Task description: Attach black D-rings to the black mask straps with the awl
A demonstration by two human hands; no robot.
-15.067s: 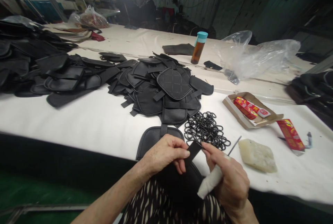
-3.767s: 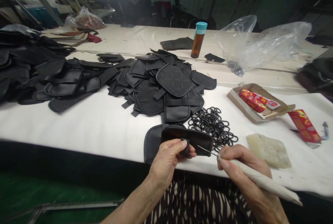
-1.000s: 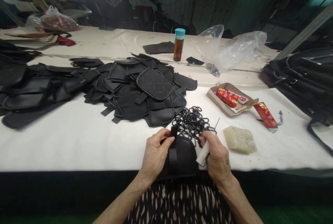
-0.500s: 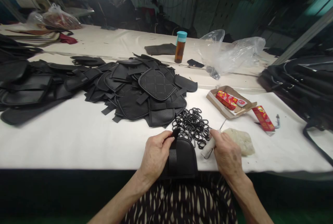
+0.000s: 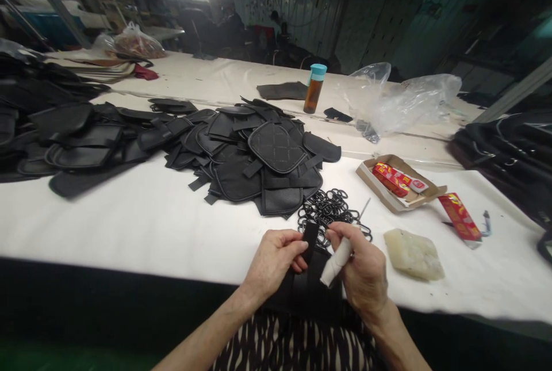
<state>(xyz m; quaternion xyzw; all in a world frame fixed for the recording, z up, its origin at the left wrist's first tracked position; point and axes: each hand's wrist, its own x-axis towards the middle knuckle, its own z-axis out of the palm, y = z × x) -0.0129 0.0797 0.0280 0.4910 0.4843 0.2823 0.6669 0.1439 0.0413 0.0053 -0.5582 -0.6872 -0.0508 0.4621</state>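
My left hand (image 5: 278, 259) is closed, pinching a short black strap (image 5: 310, 243) between thumb and fingers. The strap belongs to a black leather-like piece (image 5: 306, 287) with a rounded edge, which lies over my lap at the table's edge. My right hand (image 5: 364, 267) is closed round an awl (image 5: 337, 262) with a pale wrapped handle; its thin metal shaft points up and away. The right fingertips are pinched just right of the strap's end; whether a ring is between them I cannot make out. Directly behind both hands lies a heap of black metal rings (image 5: 330, 207).
Behind the rings rises a pile of black pieces (image 5: 241, 178), with more to the left. To the right are a yellowish block (image 5: 414, 254), an open cardboard box (image 5: 379, 187) with red packets, and a red carton (image 5: 460, 218). Farther back stand a bottle (image 5: 314, 92) and clear plastic bags (image 5: 414, 100).
My right hand has moved from the rings and yellowish block leftward to the strap, awl still in it. The left hand still pinches the strap; the black piece has come nearer my lap.
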